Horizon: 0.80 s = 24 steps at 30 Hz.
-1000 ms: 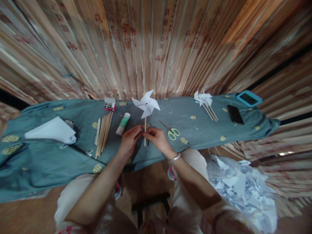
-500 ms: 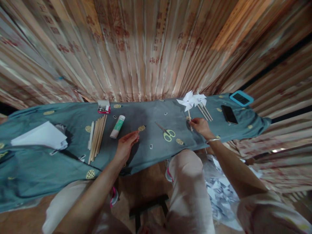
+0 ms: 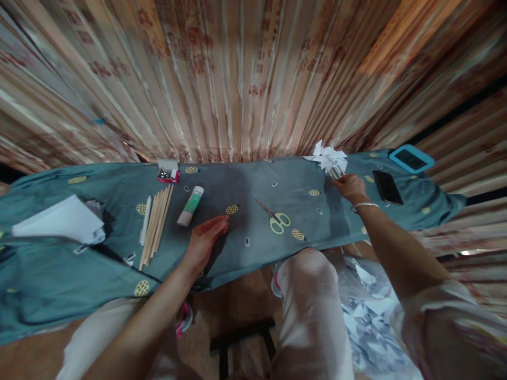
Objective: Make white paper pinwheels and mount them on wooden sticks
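Observation:
My right hand (image 3: 350,188) is closed at the sticks of the white paper pinwheels (image 3: 328,157), which lie bunched near the table's back edge on the right; its fingers hide the stick it grips. Over the cloth left of centre, my left hand (image 3: 206,238) has its thumb and fingertips pressed together; anything between them is too small to make out. A glue stick (image 3: 190,206) lies just left of that hand. Scissors with light green handles (image 3: 279,222) rest between my two hands.
Wooden sticks (image 3: 157,224), a small red box (image 3: 168,173) and folded white paper (image 3: 59,221) lie on the left. A dark phone (image 3: 388,187) and a blue-framed device (image 3: 412,159) are at the right. A bag of paper scraps (image 3: 370,316) sits below the table.
My right hand has moved right and slightly back, carrying a pinwheel over to the others, so they now overlap. My left hand stays almost in place, fingertips still together.

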Motion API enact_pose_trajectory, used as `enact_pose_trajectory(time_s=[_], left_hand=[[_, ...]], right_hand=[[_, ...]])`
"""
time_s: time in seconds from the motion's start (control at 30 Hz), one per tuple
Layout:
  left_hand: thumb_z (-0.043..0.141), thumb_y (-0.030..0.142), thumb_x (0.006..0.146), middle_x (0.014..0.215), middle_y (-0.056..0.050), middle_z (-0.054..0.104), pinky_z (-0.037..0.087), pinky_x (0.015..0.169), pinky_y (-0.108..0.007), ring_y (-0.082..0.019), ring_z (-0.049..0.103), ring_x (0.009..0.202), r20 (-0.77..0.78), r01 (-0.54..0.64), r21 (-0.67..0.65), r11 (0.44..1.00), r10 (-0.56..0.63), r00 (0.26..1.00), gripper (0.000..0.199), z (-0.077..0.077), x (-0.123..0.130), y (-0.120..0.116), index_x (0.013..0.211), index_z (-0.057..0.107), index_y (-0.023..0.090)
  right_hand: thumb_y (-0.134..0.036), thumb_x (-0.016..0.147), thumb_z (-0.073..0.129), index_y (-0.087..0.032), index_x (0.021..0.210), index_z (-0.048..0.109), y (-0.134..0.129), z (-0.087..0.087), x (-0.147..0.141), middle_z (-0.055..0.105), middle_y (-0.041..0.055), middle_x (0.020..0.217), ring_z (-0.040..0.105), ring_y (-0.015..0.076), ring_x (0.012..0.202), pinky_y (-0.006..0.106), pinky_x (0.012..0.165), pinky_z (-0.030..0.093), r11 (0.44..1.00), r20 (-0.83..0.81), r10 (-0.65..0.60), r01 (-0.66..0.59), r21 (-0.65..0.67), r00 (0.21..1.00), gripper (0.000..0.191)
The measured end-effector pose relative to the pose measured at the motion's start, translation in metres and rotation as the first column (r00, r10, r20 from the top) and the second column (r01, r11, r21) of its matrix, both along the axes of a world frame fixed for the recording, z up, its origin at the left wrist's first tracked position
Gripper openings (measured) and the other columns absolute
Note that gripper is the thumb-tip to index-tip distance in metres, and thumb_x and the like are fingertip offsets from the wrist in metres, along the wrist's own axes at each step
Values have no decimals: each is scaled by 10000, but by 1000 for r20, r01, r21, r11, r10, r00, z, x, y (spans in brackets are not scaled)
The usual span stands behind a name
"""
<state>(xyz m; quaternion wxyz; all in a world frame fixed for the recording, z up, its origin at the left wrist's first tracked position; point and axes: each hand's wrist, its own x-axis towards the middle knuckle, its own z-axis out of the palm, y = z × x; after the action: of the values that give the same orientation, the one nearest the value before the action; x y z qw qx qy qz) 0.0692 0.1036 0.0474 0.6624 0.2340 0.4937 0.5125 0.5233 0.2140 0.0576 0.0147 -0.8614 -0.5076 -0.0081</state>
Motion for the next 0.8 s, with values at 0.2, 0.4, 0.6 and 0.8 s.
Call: enact_pose_trajectory(time_s=[0.2,0.4,0.6,0.8], left_hand=[[962,344,408,783,-34,763,493,734,-246,-102,625,689,-9,-7,-10,1000,7,1000,441,1,1,0,774,801,160],[968,374,391,745,-24,754,487,714,-224,-91,620,674,-6,5,-19,1000,-5,1000,463,2,0,0,772,806,168],[959,408,434,740,-32,753,478,711,-229,-102,620,688,-53,24,21,999,-23,998,450,-2,0,-2,792,812,178],[915,402,529,769,-47,758,472,732,-255,-135,622,727,-110,85,75,994,-76,991,380,2,-1,-13,825,818,183]], right_hand=[[-318,912,569,-72,1102,753,3,-5,5,731,234,1099,690,366,1051,432,893,522,999,26,-2,3,-45,1000,361],[-316,930,568,-42,1119,738,2,-10,3,708,264,1137,677,360,1054,408,875,501,998,56,11,-8,-60,998,374],[-331,923,594,-38,1053,746,-7,-1,-6,708,270,1016,673,277,888,357,749,427,998,83,57,-54,-34,995,354],[-204,913,577,40,1102,681,-28,10,-42,689,355,1021,657,300,943,387,817,386,972,144,202,-216,91,969,326]])
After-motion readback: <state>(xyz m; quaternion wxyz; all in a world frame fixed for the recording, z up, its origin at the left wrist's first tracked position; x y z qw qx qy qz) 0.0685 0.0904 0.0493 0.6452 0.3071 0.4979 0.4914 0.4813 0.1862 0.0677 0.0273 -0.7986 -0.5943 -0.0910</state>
